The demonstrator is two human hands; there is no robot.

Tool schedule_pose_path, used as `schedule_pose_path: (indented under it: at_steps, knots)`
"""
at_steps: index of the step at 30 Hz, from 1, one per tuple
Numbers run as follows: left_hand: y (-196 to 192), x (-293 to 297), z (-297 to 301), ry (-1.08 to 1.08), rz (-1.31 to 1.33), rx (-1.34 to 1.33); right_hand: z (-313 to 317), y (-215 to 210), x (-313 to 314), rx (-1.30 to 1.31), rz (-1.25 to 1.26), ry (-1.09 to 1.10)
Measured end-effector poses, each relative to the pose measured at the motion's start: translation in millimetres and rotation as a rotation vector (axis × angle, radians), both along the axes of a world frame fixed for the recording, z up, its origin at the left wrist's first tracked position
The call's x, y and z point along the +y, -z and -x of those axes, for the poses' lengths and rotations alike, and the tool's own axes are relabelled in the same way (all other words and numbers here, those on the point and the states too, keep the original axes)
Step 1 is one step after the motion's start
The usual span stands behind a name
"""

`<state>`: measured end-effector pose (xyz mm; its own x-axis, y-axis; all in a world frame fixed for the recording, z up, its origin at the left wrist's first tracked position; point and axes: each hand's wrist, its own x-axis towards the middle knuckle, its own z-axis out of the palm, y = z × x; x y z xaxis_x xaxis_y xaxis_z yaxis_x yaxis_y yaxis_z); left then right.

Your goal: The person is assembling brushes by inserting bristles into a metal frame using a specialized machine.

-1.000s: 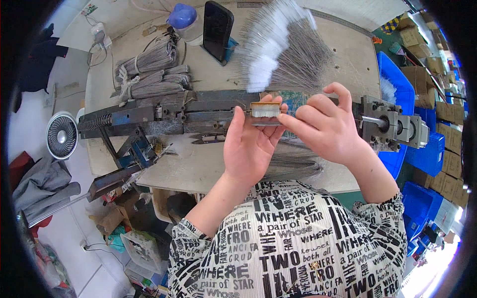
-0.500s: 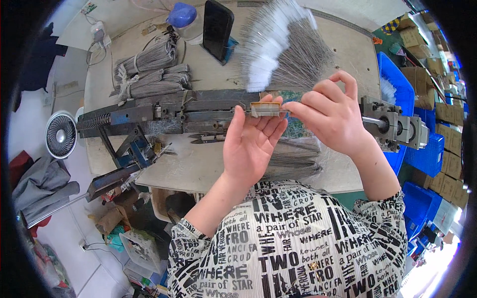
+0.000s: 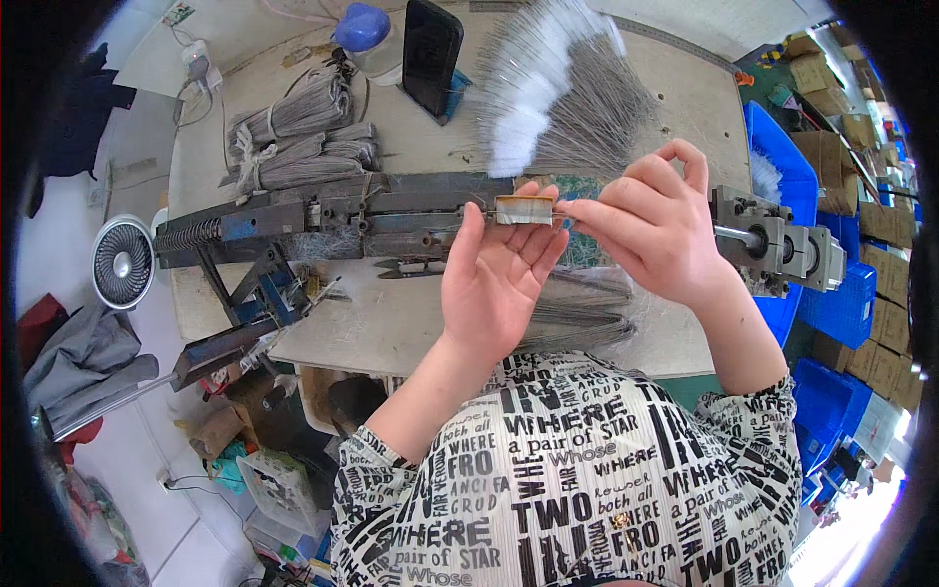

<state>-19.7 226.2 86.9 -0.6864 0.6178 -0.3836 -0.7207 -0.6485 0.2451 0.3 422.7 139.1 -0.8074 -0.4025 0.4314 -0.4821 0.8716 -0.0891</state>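
Observation:
Over the middle of the bench, my left hand [image 3: 494,279] is turned palm up. Its fingers are stretched out and its thumb stands apart. In front of those fingers lies a small pale strip of bristles [image 3: 525,211] with a brownish-yellow upper edge. Whether the fingers touch the strip, I cannot tell. From the right, my right hand [image 3: 650,225] pinches a thin wire [image 3: 561,214] at the strip's right end between thumb and forefinger. Behind both hands runs a long dark metal fixture [image 3: 401,217].
A fan of thin wires with white bristles [image 3: 518,127] lies at the back. Tied wire bundles [image 3: 298,117] sit at the left, more wires [image 3: 577,323] near my body. A phone [image 3: 430,59] stands behind. A blue bin [image 3: 792,166] and a metal clamp block [image 3: 782,245] are at right.
The bristle strip has turned slightly, so its face looks smoother and paler. Both hands have stayed almost in place.

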Motion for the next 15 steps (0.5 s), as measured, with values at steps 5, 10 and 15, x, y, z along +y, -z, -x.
schedule_pose_path:
  at_steps: [5, 10, 15]
  knots:
    - [-3, -1, 1, -0.015, 0.003, 0.012, 3, 3, 4, -0.013, -0.092, -0.034]
    - [-6, -1, 0, -0.015, -0.017, 0.005, -7, 10, -4, -0.102, 0.133, 0.088]
    - [-12, 2, 0, -0.013, 0.004, 0.011, -14, 23, 4, -0.107, -0.044, 0.138]
